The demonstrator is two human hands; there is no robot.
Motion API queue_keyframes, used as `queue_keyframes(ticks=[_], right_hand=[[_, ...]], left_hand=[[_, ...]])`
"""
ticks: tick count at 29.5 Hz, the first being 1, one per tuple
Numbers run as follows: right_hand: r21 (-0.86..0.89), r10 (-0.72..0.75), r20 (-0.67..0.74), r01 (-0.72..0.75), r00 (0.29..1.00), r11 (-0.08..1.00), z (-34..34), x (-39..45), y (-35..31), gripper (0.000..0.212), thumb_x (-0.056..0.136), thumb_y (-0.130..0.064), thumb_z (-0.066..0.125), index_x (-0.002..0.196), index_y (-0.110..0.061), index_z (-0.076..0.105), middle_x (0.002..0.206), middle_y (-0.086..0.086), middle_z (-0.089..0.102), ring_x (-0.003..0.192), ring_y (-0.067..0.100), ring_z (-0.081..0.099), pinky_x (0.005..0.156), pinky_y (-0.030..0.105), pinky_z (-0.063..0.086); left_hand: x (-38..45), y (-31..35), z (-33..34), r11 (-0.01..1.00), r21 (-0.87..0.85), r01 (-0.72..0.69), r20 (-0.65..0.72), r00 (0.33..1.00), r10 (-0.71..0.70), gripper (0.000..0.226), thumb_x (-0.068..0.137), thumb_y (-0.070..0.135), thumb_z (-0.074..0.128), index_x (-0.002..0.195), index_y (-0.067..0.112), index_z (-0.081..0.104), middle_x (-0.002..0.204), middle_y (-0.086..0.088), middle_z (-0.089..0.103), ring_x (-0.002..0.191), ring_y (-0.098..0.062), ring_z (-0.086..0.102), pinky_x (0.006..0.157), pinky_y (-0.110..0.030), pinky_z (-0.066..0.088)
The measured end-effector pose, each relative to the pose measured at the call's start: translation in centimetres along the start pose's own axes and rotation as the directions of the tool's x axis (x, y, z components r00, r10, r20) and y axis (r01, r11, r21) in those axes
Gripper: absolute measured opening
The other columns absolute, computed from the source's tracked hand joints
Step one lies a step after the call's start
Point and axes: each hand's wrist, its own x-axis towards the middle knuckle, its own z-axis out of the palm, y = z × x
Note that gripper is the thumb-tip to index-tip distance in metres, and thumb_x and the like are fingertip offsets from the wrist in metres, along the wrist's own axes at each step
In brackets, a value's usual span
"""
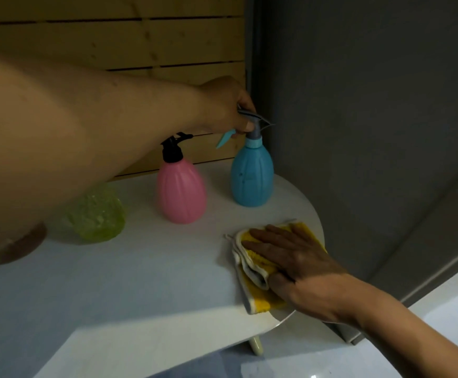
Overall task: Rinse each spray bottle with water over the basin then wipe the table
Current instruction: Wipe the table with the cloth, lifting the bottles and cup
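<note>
- On the white table [146, 268], three spray bottles stand; the pink bottle [181, 192] serves as landmark for what follows.
- Writing: no brand, label or lettering can be read on any bottle or on the cloth; a small dark mark on the blue bottle's side is too small to tell.
- Count: one pink bottle with black spray head, one blue bottle [251, 175] with grey head and pale blue trigger, one clear green bottle [97, 214]. One cloth. Two hands.
- Blue bottle: just right of the pink one and slightly farther back, upright, base on the tabletop near the rounded table edge.
- Green bottle: left of the pink one, partly hidden under the left forearm; its top is not visible.
- Left hand [222, 105]: reaches over the pink bottle, fingers curled round the blue bottle's spray head, thumb against the neck by the trigger.
- Right hand [298, 263]: nearer the camera and right of the pink bottle, fingers straight and spread, palm pressing flat on the yellow cloth [257, 263].
- Cloth: yellow with white edging, bunched and folded, lying at the table's right rim, one corner just over the edge.
- Behind the pink bottle: wooden slat wall [113, 50]. Right of it, past the blue bottle: grey panel [358, 105].
- Brown object [17, 246] at far left of the pink bottle, mostly hidden by the arm; cannot tell what it is.
</note>
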Motion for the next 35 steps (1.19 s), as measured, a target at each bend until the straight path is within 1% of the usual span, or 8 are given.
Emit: queue_keyframes(ticks=[4, 6, 11, 15, 20, 25, 29, 35], right_hand=[[-0.021, -0.001, -0.004, 0.001, 1.000, 1.000, 0.1, 0.1, 0.1, 0.075, 0.084, -0.052, 0.030, 0.157, -0.050, 0.014, 0.166, -0.027, 0.005, 0.153, -0.003, -0.005, 0.127, 0.036, -0.007], [-0.036, -0.008, 0.007, 0.008, 1.000, 0.999, 0.1, 0.0, 0.3, 0.074, 0.084, -0.056, 0.031, 0.157, -0.051, 0.014, 0.166, -0.027, 0.006, 0.153, -0.002, -0.002, 0.127, 0.036, -0.005], [-0.174, -0.041, -0.008, 0.039, 0.999, 0.984, -1.5, 0.5, 1.4, 0.074, 0.082, -0.073, 0.029, 0.154, -0.055, 0.021, 0.163, -0.029, 0.016, 0.149, 0.000, 0.014, 0.123, 0.030, 0.006], [-0.190, -0.080, 0.011, 0.081, 0.997, 0.978, -0.6, 1.5, 1.5, 0.074, 0.087, -0.070, 0.032, 0.157, -0.050, 0.017, 0.166, -0.024, 0.008, 0.153, 0.002, 0.003, 0.122, 0.028, -0.008], [-0.224, -0.107, 0.057, 0.117, 0.993, 0.968, 0.1, 1.2, 0.5, 0.081, 0.080, -0.069, 0.019, 0.158, -0.050, 0.005, 0.168, -0.022, -0.001, 0.154, 0.000, -0.006, 0.119, 0.023, -0.016], [-0.268, -0.137, 0.056, 0.147, 0.989, 0.952, 1.9, 1.7, -1.9, 0.072, 0.090, -0.062, 0.030, 0.155, -0.054, 0.002, 0.166, -0.025, -0.004, 0.154, 0.001, -0.007, 0.110, 0.015, -0.026], [-0.292, -0.166, 0.058, 0.176, 0.984, 0.940, 2.7, 2.2, -4.6, 0.071, 0.086, -0.068, 0.016, 0.153, -0.057, -0.003, 0.167, -0.023, -0.005, 0.154, 0.003, -0.007, 0.118, 0.023, -0.019], [-0.329, -0.183, 0.047, 0.188, 0.982, 0.925, 4.0, 2.5, -7.2, 0.079, 0.082, -0.069, 0.006, 0.157, -0.050, 0.001, 0.169, -0.018, -0.004, 0.156, 0.009, -0.006, 0.124, 0.034, -0.011]], left_hand=[[-0.3, 0.6, -0.3, 0.997, 0.071, 0.026, -0.017, 1.000, -0.025, 0.061, 0.092, 0.039, 0.074, 0.146, 0.019, 0.052, 0.142, 0.003, 0.054, 0.126, -0.014, 0.052, 0.102, -0.025, 0.043], [-0.9, 0.9, -0.6, 0.998, 0.057, 0.040, -0.025, 0.999, -0.039, 0.073, 0.090, 0.041, 0.075, 0.153, 0.019, 0.043, 0.153, -0.001, 0.046, 0.137, -0.017, 0.046, 0.111, -0.027, 0.039], [-2.8, 1.2, -2.3, 0.998, 0.032, 0.050, -0.035, 0.998, -0.049, 0.076, 0.090, 0.040, 0.076, 0.155, 0.022, 0.040, 0.153, -0.004, 0.047, 0.135, -0.018, 0.048, 0.103, -0.023, 0.040], [-5.4, 0.4, -4.1, 0.996, 0.068, 0.054, -0.089, 0.995, -0.048, 0.076, 0.087, 0.044, 0.078, 0.152, 0.027, 0.043, 0.146, -0.002, 0.053, 0.129, -0.016, 0.052, 0.102, -0.026, 0.043], [-10.0, -2.8, -7.5, 0.983, 0.159, 0.095, -0.084, 0.993, -0.082, 0.076, 0.087, 0.041, 0.079, 0.152, 0.028, 0.043, 0.145, 0.001, 0.053, 0.129, -0.015, 0.051, 0.105, -0.028, 0.042], [-13.7, -6.8, -10.0, 0.972, 0.136, 0.191, -0.094, 0.979, -0.179, 0.066, 0.088, 0.035, 0.079, 0.147, 0.026, 0.052, 0.141, 0.002, 0.059, 0.130, -0.015, 0.053, 0.109, -0.028, 0.040], [-15.4, -7.8, -10.2, 0.971, 0.128, 0.203, -0.079, 0.978, -0.194, 0.059, 0.090, 0.037, 0.076, 0.144, 0.023, 0.058, 0.140, 0.003, 0.062, 0.128, -0.013, 0.056, 0.103, -0.021, 0.038], [-20.2, -9.4, -12.6, 0.953, 0.191, 0.237, -0.066, 0.971, -0.229, 0.056, 0.094, 0.038, 0.072, 0.146, 0.024, 0.055, 0.142, 0.004, 0.060, 0.125, -0.013, 0.056, 0.100, -0.024, 0.040]])
